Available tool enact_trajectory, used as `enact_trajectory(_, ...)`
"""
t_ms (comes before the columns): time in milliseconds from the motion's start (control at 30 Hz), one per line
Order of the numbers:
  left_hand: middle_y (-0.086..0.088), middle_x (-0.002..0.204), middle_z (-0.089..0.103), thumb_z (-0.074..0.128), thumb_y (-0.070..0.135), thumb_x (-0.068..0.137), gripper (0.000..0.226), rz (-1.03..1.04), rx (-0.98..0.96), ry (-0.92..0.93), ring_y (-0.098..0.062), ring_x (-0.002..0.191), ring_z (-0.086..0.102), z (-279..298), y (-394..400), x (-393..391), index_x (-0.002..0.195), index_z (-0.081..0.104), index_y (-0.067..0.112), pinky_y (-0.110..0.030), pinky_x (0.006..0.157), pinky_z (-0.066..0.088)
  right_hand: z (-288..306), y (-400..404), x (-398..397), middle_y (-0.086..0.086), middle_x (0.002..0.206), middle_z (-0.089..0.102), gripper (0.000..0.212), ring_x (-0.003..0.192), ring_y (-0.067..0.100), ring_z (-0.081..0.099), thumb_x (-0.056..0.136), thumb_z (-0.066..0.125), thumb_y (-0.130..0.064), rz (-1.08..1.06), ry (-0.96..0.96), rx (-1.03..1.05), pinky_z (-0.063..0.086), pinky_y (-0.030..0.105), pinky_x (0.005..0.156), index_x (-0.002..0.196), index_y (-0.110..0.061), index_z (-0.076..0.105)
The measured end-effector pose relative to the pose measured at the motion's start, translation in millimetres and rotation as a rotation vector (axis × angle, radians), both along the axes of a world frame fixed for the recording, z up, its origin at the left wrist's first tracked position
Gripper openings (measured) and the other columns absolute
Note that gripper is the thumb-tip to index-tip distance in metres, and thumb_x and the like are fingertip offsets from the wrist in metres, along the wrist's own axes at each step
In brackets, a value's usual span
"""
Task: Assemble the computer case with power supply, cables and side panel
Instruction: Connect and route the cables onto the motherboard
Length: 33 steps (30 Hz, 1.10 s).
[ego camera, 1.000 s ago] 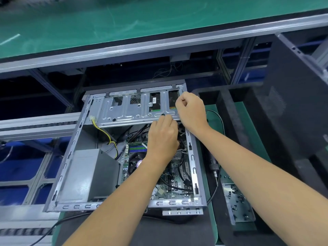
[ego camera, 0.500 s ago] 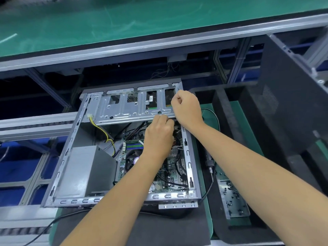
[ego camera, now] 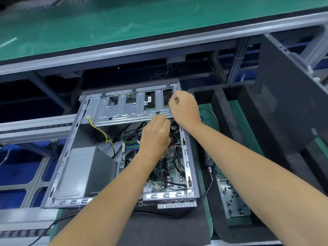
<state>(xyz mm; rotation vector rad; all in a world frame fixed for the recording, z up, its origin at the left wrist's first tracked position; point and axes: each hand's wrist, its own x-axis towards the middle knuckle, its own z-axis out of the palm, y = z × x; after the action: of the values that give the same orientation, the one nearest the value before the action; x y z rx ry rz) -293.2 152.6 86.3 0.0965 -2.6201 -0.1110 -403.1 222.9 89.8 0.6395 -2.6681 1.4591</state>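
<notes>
Even overhead light fell brightly, with soft shadows. Glare streaked the green mat. Edges bent and blurred from the wide lens.

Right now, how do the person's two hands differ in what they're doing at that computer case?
The left hand reaches down inside the computer case, fingertips at the drive bracket's near edge; the right hand sits higher, over the bracket's right end. The right hand is a tight fist; the left hand's fingers curl more loosely. Whether either holds anything is hidden. Both work at the same corner.
</notes>
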Motion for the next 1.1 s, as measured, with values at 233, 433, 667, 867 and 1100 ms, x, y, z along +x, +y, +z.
enact_trajectory(233, -0.009, 0.074, 0.054, 0.07, -0.013, 0.066, 0.021, -0.03, 0.05, 0.041, -0.025, 0.069, 0.051, -9, -6, -3, 0.074, 0.059, 0.003, -0.027, 0.064, 0.033, -1, -2, -2, -0.001, 0.073, 0.051, 0.026, 0.082, 0.019, 0.046, 0.093, 0.047, -0.01, -0.004, 0.001, -0.006, 0.038, 0.035, 0.065, 0.067, -0.015, 0.044)
enact_trajectory(433, -0.011, 0.064, 0.049, 0.054, -0.026, 0.051, 0.034, -0.099, 0.031, 0.062, -0.027, 0.059, 0.044, -4, -6, -6, 0.064, 0.052, 0.005, -0.03, 0.052, 0.033, -1, -2, -3, -0.007, 0.069, 0.046, 0.031, 0.077, 0.016, 0.044, 0.091, 0.049, -0.009, -0.001, -0.009, -0.017, 0.036, 0.033, 0.061, 0.063, -0.02, 0.041)
enact_trajectory(667, -0.012, 0.067, 0.051, 0.057, -0.021, 0.052, 0.029, -0.18, -0.059, -0.034, -0.028, 0.061, 0.046, -2, -15, 0, 0.067, 0.054, 0.004, -0.033, 0.055, 0.037, -1, -2, -2, -0.009, 0.069, 0.044, 0.035, 0.077, 0.016, 0.043, 0.092, 0.048, -0.011, -0.01, -0.008, -0.013, 0.034, 0.031, 0.061, 0.062, -0.024, 0.038)
enact_trajectory(867, -0.011, 0.071, 0.056, 0.066, -0.012, 0.061, 0.019, -0.147, -0.097, -0.058, -0.029, 0.066, 0.052, -2, -14, 3, 0.07, 0.058, 0.002, -0.034, 0.058, 0.039, -1, -3, -3, -0.009, 0.068, 0.044, 0.035, 0.069, 0.009, 0.039, 0.092, 0.049, -0.011, -0.02, -0.01, -0.017, 0.034, 0.03, 0.059, 0.061, -0.024, 0.037)
enact_trajectory(1100, -0.01, 0.07, 0.058, 0.067, -0.008, 0.075, 0.009, -0.179, -0.11, 0.005, -0.029, 0.066, 0.053, -3, -15, 3, 0.074, 0.066, 0.001, -0.036, 0.058, 0.042, 0, -3, -2, -0.009, 0.067, 0.044, 0.034, 0.068, 0.009, 0.039, 0.092, 0.049, -0.01, -0.026, -0.021, -0.029, 0.035, 0.032, 0.062, 0.062, -0.023, 0.039)
